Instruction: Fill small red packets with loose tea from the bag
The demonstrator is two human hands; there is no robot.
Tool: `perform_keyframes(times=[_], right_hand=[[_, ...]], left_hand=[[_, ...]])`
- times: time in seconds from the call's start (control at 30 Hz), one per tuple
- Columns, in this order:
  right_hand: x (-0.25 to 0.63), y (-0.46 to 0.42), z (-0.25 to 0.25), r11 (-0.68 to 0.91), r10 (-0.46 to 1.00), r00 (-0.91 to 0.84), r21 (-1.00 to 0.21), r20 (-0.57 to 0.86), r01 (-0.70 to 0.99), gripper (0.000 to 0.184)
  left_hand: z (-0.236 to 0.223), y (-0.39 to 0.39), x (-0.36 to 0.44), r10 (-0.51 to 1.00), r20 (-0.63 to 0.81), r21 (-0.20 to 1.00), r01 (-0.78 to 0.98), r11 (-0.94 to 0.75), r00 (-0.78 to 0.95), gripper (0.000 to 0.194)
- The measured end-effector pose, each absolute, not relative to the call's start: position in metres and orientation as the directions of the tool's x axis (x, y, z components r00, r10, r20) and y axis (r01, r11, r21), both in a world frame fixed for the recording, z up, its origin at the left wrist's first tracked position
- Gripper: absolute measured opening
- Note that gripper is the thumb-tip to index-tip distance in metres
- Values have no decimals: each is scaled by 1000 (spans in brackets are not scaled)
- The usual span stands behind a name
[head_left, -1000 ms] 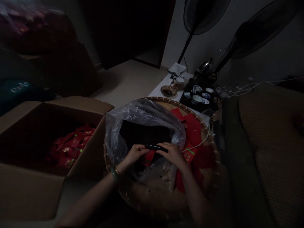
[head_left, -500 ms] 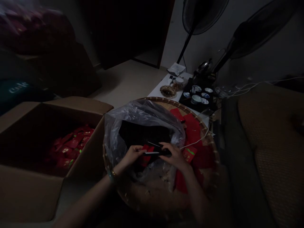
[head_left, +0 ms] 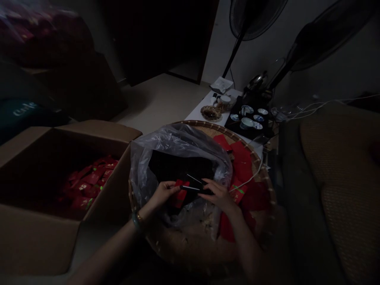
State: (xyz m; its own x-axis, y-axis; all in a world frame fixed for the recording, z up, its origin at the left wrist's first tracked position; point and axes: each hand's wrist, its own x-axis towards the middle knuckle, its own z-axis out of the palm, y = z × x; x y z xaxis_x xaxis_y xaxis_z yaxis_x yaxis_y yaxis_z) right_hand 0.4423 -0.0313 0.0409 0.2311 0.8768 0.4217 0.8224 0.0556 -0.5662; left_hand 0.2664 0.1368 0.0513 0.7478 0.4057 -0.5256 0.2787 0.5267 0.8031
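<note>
My left hand (head_left: pixel 162 192) pinches a small red packet (head_left: pixel 179 194) over the mouth of a clear plastic bag (head_left: pixel 178 146) that holds dark loose material. My right hand (head_left: pixel 219 194) grips a dark tool with thin metal arms (head_left: pixel 194 184), its tips at the packet's top edge. Both hands hover above a round woven tray (head_left: pixel 190 249). More red packets (head_left: pixel 242 165) lie on the tray to the right of the bag.
An open cardboard box (head_left: pixel 59 221) at left holds several red packets (head_left: pixel 86 184). Behind the tray, a low white table carries a black tea tray with cups (head_left: pixel 248 118) and a woven dish (head_left: pixel 210 113). Two standing fans (head_left: pixel 252 19) rise behind. A cushioned seat (head_left: pixel 341 166) is at right.
The tool in my right hand has opened, its thin arms now spread over the packet. The red packet shows more fully between my hands.
</note>
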Motion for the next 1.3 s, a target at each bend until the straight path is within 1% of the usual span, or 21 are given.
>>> perform_keyframes(times=[0.1, 0.17, 0.33, 0.47, 0.63, 0.87, 1.03, 1.17, 1.23, 1.3], right_hand=[[442, -32, 42, 14, 908, 238, -592, 345, 806, 17], [441, -33, 44, 13, 916, 229, -594, 331, 805, 20], [443, -36, 45, 36, 897, 202, -520, 392, 853, 11], [446, -37, 39, 22, 879, 203, -462, 432, 887, 10], [447, -35, 31, 44, 851, 199, -444, 485, 895, 11], [449, -34, 30, 63, 857, 195, -473, 476, 879, 18], [449, -35, 31, 30, 867, 213, -474, 451, 880, 20], [451, -35, 31, 18, 880, 207, -464, 428, 885, 16], [453, -34, 31, -19, 893, 220, -456, 393, 890, 15], [455, -33, 29, -90, 900, 266, -450, 346, 889, 17]], left_hand=[[52, 137, 266, 419, -528, 801, 268, 536, 739, 43], [51, 137, 266, 428, -523, 804, 259, 535, 737, 42], [47, 138, 264, 428, -525, 798, 252, 547, 736, 41], [45, 138, 263, 441, -542, 785, 243, 570, 715, 40], [46, 137, 264, 449, -538, 779, 217, 588, 713, 40], [43, 138, 263, 494, -556, 775, 203, 598, 669, 39], [40, 140, 263, 543, -547, 794, 190, 577, 636, 39], [40, 144, 262, 604, -507, 826, 147, 544, 614, 38], [43, 149, 262, 642, -480, 843, 112, 526, 598, 39], [47, 156, 263, 682, -454, 859, 80, 505, 574, 40]])
